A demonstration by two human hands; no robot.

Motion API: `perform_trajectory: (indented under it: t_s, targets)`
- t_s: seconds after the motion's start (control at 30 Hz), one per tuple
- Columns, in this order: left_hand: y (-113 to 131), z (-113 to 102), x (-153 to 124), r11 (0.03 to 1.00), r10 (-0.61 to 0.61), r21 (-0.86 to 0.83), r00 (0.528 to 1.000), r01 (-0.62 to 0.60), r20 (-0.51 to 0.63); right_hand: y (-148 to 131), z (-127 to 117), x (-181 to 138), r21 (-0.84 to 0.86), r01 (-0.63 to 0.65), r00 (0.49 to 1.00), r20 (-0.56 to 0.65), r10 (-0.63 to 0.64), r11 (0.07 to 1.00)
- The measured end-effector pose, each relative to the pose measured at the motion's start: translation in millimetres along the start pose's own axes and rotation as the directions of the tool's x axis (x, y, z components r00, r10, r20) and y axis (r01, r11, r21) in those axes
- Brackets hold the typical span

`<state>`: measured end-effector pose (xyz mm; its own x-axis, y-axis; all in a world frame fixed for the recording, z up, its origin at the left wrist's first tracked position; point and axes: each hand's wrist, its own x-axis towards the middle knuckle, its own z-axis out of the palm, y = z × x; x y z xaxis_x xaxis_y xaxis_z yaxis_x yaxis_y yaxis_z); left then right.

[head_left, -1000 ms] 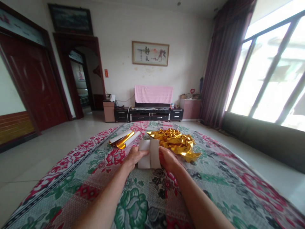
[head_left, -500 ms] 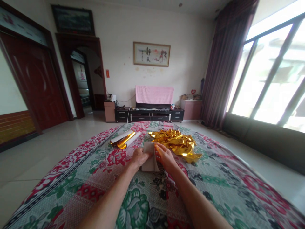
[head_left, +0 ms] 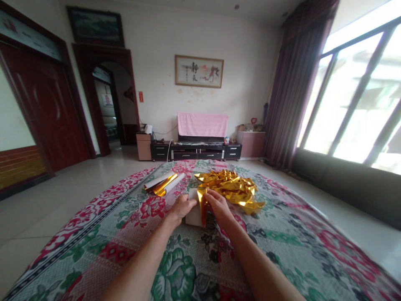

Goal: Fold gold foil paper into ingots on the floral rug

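A sheet of gold foil paper [head_left: 193,219], pale on its back, lies between my hands in the head view. Its right side is folded over, so a shiny gold strip shows. My left hand [head_left: 182,207] grips the left edge, thumb on top. At the folded right edge, my right hand [head_left: 218,204] pinches the gold side between thumb and fingers. Just beyond my right hand lies a pile of folded gold paper pieces [head_left: 233,186]. Partly rolled gold sheets with white backs [head_left: 164,183] rest to the left, beyond my left hand.
A floral cloth [head_left: 125,251] covers the broad surface under my hands. Past its far edge stands a low black TV cabinet [head_left: 188,155] with a pink towel [head_left: 203,124] draped over the thing on it. Windows and a purple curtain [head_left: 286,92] are at the right.
The sheet's right side has been folded over leftward, and its gold face now shows where the pale back was. My right hand has shifted slightly to the right; my left hand keeps its grip.
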<state>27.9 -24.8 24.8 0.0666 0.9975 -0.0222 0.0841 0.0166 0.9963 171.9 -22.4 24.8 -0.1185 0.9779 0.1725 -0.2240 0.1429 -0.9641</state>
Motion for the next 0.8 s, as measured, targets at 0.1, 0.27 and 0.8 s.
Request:
perform_trajectory:
  t_s: [0.1, 0.27, 0.8]
  targets:
    - [1, 1, -1, 1.0, -0.001, 0.011, 1.0, 0.001, 0.006, 3, -1, 2, -0.033, 0.04, 0.999, -0.025, -0.041, 0.999]
    - [2, 3, -1, 0.998, 0.038, 0.042, 0.999, -0.037, -0.013, 9, 1, 6, -0.178, 0.135, 0.98, -0.119, -0.158, 0.975]
    - [-3, 0, 6, 0.997, 0.059, 0.053, 0.998, -0.057, -0.03, 21, -5, 13, -0.556, 0.1, 0.942, -0.215, -0.259, 0.825]
